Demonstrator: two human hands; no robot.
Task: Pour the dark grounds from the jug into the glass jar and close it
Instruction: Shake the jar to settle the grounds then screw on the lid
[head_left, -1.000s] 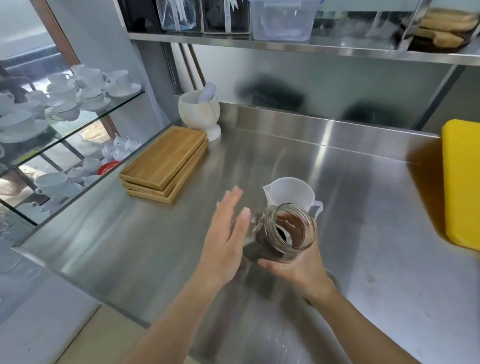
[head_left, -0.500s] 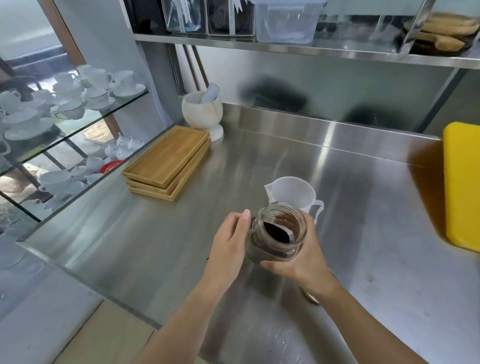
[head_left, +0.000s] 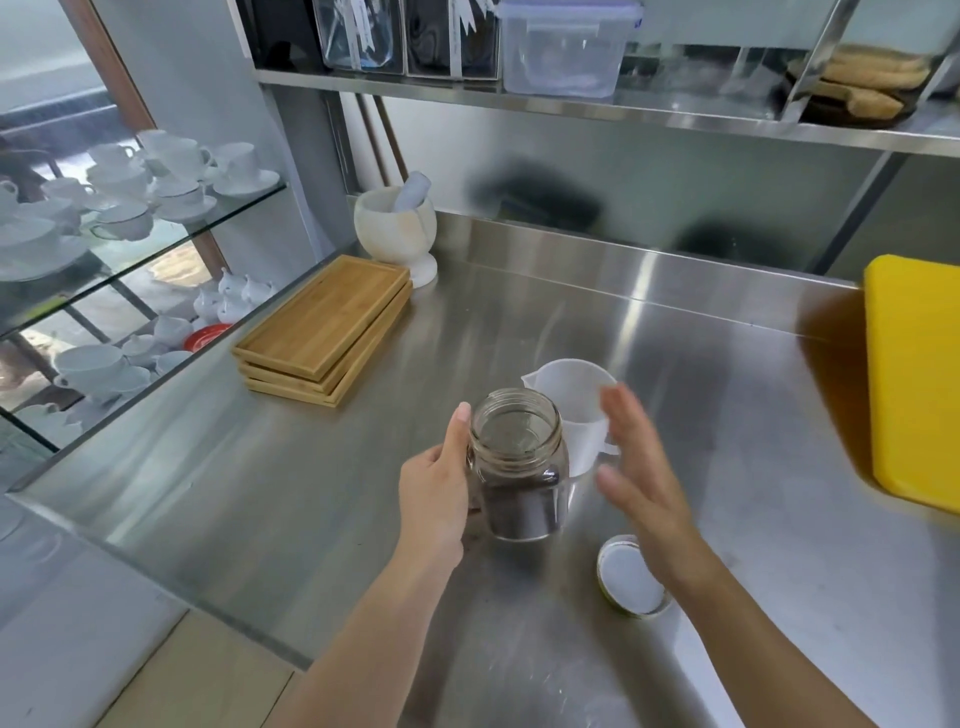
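A glass jar (head_left: 519, 467) stands upright on the steel counter, its lower half filled with dark grounds and its mouth uncovered. My left hand (head_left: 436, 483) grips its left side, thumb near the rim. My right hand (head_left: 639, 478) hovers just right of the jar, fingers spread and blurred, holding nothing. Behind the jar stands a translucent white plastic jug (head_left: 571, 410), upright; I see no grounds in it. The jar's lid (head_left: 631, 574) lies flat on the counter under my right wrist, white inside facing up.
A stack of wooden trays (head_left: 324, 327) and a white mortar with pestle (head_left: 397, 228) sit at the back left. A yellow board (head_left: 914, 379) lies at the right edge. Glass shelves of white cups (head_left: 130, 192) flank the left; a steel shelf runs overhead.
The jar went from tilted in my right hand to upright on the counter. My left hand took hold of it, and my right hand let go and pulled away to the right, uncovering the lid.
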